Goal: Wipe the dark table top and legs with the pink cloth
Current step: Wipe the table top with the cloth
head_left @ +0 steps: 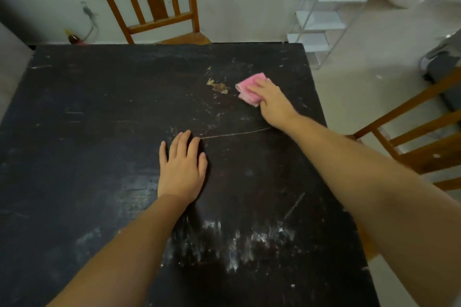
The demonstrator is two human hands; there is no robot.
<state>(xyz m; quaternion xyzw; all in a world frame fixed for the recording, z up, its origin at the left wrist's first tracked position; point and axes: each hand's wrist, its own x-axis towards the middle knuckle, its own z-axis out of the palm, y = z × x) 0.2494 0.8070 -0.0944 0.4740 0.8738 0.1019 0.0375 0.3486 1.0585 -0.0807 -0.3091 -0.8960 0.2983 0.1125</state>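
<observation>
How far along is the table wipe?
Early, by the look of it. Done: nothing clearly; no part of the dark table top looks cleaner than the rest. In hand: the right hand presses the pink cloth on the far right of the top, beside a tan patch; the left hand rests flat mid-table. Left: the white smears at the near edge, and the legs, out of view.

The dark table [99,132] is big and black, with lots of scratches, a long thin line across it, white smudges near me, and a spot far off where the paint has come off. The pink cloth [245,88] is small and folded up. It lies flat on the table top, toward the far right side, just beside that spot.
</observation>
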